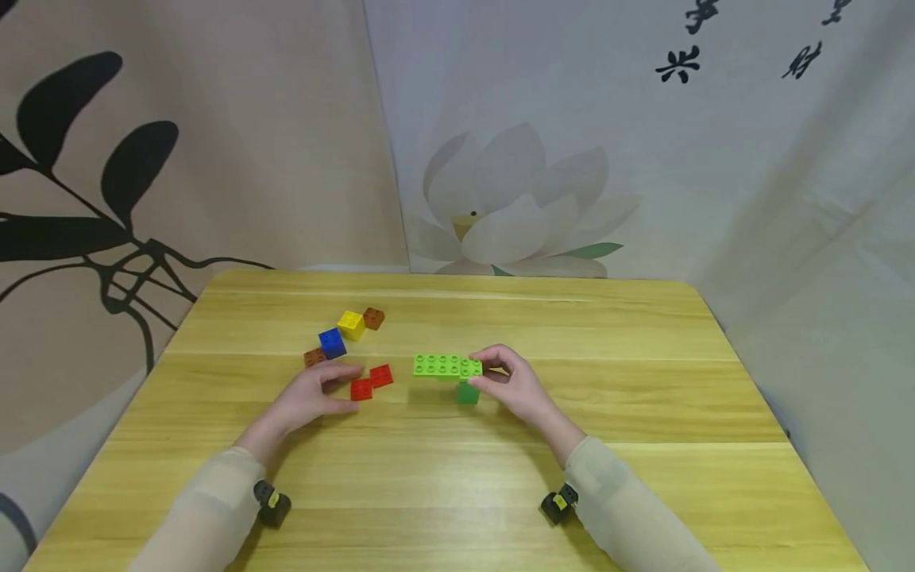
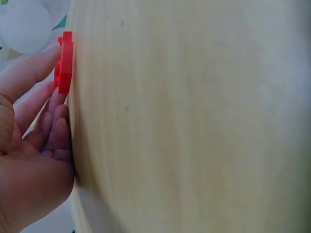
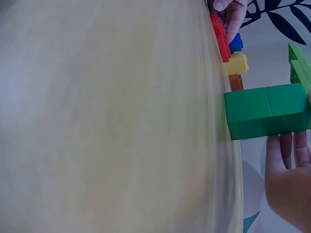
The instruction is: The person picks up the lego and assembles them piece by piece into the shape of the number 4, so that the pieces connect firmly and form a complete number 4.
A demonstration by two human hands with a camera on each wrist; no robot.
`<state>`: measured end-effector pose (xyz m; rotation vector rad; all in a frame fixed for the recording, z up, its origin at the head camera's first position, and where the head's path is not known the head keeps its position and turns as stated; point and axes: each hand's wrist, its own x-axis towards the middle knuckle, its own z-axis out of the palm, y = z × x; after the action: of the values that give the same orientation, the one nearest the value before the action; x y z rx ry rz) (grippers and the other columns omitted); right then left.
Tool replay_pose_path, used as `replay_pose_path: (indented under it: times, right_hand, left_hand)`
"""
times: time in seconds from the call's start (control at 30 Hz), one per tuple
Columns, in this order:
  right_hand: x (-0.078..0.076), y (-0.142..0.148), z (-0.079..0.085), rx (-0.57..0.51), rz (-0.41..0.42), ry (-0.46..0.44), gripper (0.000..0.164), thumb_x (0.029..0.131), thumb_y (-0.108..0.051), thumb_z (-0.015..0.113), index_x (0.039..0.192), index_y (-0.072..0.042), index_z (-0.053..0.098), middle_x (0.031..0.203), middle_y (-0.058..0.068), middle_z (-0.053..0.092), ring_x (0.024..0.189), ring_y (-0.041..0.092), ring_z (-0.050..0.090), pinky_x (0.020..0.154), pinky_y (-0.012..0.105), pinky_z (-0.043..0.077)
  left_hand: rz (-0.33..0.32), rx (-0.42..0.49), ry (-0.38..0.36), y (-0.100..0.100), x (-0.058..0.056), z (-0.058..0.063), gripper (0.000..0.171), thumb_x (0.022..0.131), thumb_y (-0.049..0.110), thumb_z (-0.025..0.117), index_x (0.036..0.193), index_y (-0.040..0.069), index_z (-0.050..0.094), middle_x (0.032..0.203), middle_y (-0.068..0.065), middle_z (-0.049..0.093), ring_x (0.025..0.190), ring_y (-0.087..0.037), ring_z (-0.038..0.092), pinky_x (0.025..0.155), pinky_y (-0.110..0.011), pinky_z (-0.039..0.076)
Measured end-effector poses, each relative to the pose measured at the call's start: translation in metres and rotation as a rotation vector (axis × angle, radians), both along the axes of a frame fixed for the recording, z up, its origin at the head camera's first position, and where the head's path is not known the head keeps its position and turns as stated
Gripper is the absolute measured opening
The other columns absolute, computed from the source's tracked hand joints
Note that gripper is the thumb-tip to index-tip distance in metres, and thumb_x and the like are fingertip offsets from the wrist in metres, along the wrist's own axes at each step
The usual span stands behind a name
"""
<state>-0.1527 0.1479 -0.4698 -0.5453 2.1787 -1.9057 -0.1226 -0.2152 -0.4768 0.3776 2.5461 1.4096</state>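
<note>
My left hand (image 1: 310, 393) lies low over the table with thumb and forefinger apart, on either side of the nearer red brick (image 1: 361, 389). A second red brick (image 1: 382, 376) lies corner to corner with it. Whether the fingertips touch the red is unclear in the left wrist view. My right hand (image 1: 511, 381) pinches the right end of a long light green brick (image 1: 439, 365). This sits on a column of two stacked dark green bricks (image 3: 267, 111) that stands on the table, so its left part juts out over the wood. More light green pieces (image 3: 299, 68) show edge-on.
Behind my left hand lie a brown brick (image 1: 314, 357), a blue brick (image 1: 332, 343), a yellow brick (image 1: 351, 325) and another brown brick (image 1: 374, 318). The wooden table (image 1: 429, 492) ends at a printed cloth backdrop (image 1: 529, 95).
</note>
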Motion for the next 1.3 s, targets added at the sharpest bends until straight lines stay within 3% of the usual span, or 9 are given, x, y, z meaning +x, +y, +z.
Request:
replay_pose_path:
  times: [0.17, 0.6, 0.9, 1.03, 1.3]
  right_hand:
    - [0.0, 0.001, -0.001, -0.005, 0.006, 0.012, 0.031, 0.089, -0.002, 0.073, 0.117, 0.003, 0.061, 0.117, 0.017, 0.059, 0.108, 0.031, 0.057, 0.097, 0.039, 0.05]
    - [0.0, 0.001, -0.002, 0.009, 0.004, 0.005, 0.031, 0.089, -0.003, 0.073, 0.118, 0.002, 0.061, 0.117, 0.016, 0.06, 0.108, 0.028, 0.057, 0.096, 0.034, 0.051]
    - [0.001, 0.002, 0.0, 0.011, -0.002, 0.002, 0.031, 0.089, -0.004, 0.073, 0.117, 0.002, 0.062, 0.117, 0.016, 0.059, 0.108, 0.028, 0.057, 0.097, 0.035, 0.05]
    - [0.001, 0.001, 0.0, 0.009, 0.003, 0.003, 0.031, 0.09, -0.003, 0.073, 0.118, 0.002, 0.062, 0.117, 0.016, 0.059, 0.108, 0.028, 0.057, 0.097, 0.035, 0.05]
    - [0.001, 0.0, 0.001, -0.007, 0.008, 0.002, 0.031, 0.089, -0.002, 0.073, 0.117, 0.003, 0.061, 0.117, 0.017, 0.059, 0.108, 0.028, 0.057, 0.096, 0.034, 0.051]
  left_hand:
    - [0.008, -0.018, 0.022, 0.001, -0.002, -0.004, 0.054, 0.08, 0.008, 0.082, 0.129, -0.003, 0.061, 0.131, -0.018, 0.06, 0.122, -0.038, 0.053, 0.105, -0.055, 0.039]
    - [0.068, -0.105, 0.039, 0.007, -0.004, -0.004, 0.035, 0.081, 0.011, 0.083, 0.112, 0.003, 0.071, 0.113, -0.01, 0.066, 0.104, -0.029, 0.059, 0.094, -0.049, 0.047]
    - [0.085, 0.05, -0.019, 0.002, -0.001, 0.004, 0.039, 0.081, 0.002, 0.079, 0.116, -0.007, 0.064, 0.108, -0.016, 0.065, 0.094, -0.028, 0.062, 0.079, -0.025, 0.053]
    - [0.079, 0.061, -0.041, 0.003, -0.002, 0.007, 0.04, 0.082, 0.003, 0.078, 0.118, -0.007, 0.062, 0.11, -0.016, 0.065, 0.097, -0.028, 0.062, 0.08, -0.023, 0.053]
    - [0.031, 0.087, -0.017, 0.021, -0.004, 0.015, 0.039, 0.081, -0.006, 0.074, 0.118, -0.008, 0.062, 0.109, -0.017, 0.065, 0.096, -0.028, 0.063, 0.081, -0.025, 0.054]
